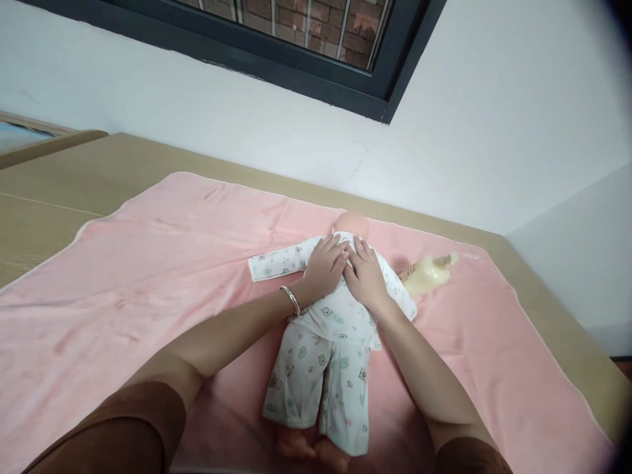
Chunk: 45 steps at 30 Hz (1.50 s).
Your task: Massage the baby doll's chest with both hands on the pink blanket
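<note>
A baby doll (340, 316) in white printed pyjamas lies with its bald head away from me and its bare feet toward me. Its face is out of sight. My left hand (323, 268) rests flat on the upper left of the doll's top, fingers stretched out. Beside it, my right hand (366, 275) lies flat on the upper right, its fingertips close to those of the left. Neither hand grips anything. One pyjama sleeve (277, 263) reaches out to the left; the other slants down to the right, near a pale yellow bottle (428, 273) lying on its side.
A pink blanket (197, 263) with a pale edge covers much of the yellowish tabletop (162, 155). Behind it rises a white wall (444, 145) with a dark-framed window (296, 62). Another wall meets it at the right.
</note>
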### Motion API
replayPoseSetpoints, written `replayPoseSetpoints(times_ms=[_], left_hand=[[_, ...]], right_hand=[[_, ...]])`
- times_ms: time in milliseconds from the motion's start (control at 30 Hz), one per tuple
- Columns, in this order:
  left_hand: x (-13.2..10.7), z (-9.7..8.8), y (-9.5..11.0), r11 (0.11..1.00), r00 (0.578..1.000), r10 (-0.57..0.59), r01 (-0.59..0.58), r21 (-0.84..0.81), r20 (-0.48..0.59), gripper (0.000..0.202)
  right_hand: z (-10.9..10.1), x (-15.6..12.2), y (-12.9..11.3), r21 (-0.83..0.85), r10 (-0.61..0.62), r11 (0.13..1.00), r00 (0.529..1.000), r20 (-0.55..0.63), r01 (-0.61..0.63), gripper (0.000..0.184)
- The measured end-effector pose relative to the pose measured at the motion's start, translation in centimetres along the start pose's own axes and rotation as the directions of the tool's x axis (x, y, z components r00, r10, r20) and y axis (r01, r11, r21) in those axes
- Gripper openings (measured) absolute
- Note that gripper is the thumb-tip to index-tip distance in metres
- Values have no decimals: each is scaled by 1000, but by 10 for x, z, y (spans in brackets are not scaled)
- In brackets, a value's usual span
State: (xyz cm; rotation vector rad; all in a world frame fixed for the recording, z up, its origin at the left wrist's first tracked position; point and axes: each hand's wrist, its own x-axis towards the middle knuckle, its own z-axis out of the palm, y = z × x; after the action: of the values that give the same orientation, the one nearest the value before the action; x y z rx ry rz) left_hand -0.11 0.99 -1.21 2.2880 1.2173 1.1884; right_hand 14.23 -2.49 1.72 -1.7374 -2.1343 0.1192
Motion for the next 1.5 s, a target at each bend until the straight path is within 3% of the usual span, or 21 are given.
replayPoseSetpoints(times_ms=[133,267,533,733,900,1033,1167,1333,1500], left_hand=[[2,3,-3,992,994,-106,106,75,-6,41],[4,4,-7,977,991,-134,134,168,-12,48],[13,-4,-14,971,994,-45,21,239,95,51],[5,-10,1,941,990,124,-137,309,62,37],[-1,-12,9,936,995,93,-99,339,34,34],[6,-8,-4,953,999,15,-30,301,49,41],[13,-4,-15,972,997,12,-30,234,76,45],[6,-4,-6,950,995,97,-103,295,34,35],[-1,-4,0,944,998,59,-57,326,6,34]], right_hand=[[-2,-1,10,-7,131,991,991,-18,-131,65],[-7,1,20,-21,194,981,980,-42,-195,57],[-7,8,26,-76,112,991,994,-20,-113,53],[-13,-8,-4,-245,117,960,990,-82,-133,47],[-16,-17,-19,-302,144,939,985,-92,-166,43],[-13,-3,2,-155,226,961,973,-44,-230,49],[-6,7,17,-76,196,977,980,-46,-199,53],[-6,-5,0,-205,149,965,986,-70,-160,54],[-10,-14,-14,-315,139,935,986,-97,-163,53]])
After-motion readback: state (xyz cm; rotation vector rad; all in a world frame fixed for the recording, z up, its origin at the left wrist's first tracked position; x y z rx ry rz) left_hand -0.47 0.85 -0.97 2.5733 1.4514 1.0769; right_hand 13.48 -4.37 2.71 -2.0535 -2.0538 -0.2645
